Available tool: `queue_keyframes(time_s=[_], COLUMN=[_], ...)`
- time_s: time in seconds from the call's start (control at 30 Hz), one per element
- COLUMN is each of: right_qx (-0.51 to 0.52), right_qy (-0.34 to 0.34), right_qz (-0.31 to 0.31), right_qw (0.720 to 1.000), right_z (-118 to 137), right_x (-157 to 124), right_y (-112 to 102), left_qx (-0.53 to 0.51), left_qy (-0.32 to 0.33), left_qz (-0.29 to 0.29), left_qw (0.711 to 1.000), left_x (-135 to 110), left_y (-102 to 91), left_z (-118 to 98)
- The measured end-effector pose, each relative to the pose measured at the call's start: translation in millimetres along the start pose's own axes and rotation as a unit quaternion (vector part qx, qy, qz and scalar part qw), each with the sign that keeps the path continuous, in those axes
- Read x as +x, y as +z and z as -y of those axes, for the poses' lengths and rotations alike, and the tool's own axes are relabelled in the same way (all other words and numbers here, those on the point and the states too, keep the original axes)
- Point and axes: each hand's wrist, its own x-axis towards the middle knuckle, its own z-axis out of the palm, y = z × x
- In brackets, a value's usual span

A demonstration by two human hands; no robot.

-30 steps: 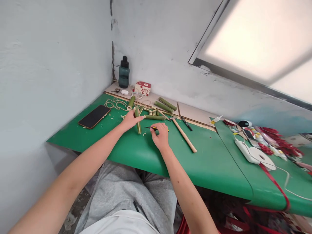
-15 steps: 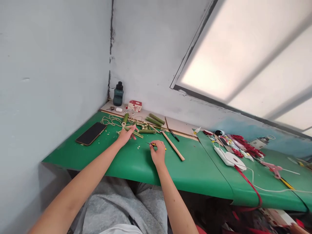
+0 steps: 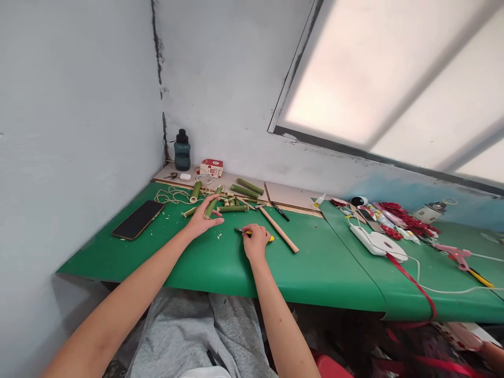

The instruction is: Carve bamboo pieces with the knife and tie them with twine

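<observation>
1. We see smooth, glossy green sheeting.
2. Our bamboo looks smooth and woody.
3. Our hammer handle is matt wood.
4. Our trousers are matt cloth.
5. Our bottle looks plastic.

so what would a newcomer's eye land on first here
Probably the bright window pane at upper right, then the green tabletop below it. Over the tabletop, the left hand holds a green bamboo piece and the right hand a yellow-handled cutter. A black phone lies left of both hands.
</observation>
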Motion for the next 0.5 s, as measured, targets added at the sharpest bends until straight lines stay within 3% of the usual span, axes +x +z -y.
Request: queue_keyframes(time_s=[0.3,0.5], right_qx=[0.012,0.011], right_qy=[0.012,0.017], right_qz=[0.021,0.022], right_qw=[1.0,1.0], right_z=[1,4], right_x=[-1,-1], right_y=[-2,-5], left_qx=[-0.083,-0.129], left_qy=[-0.065,-0.089], left_qz=[-0.001,-0.056], left_qw=[0.994,0.986], left_x=[2,8], left_y=[-8.0,-9.5], left_z=[-1,4])
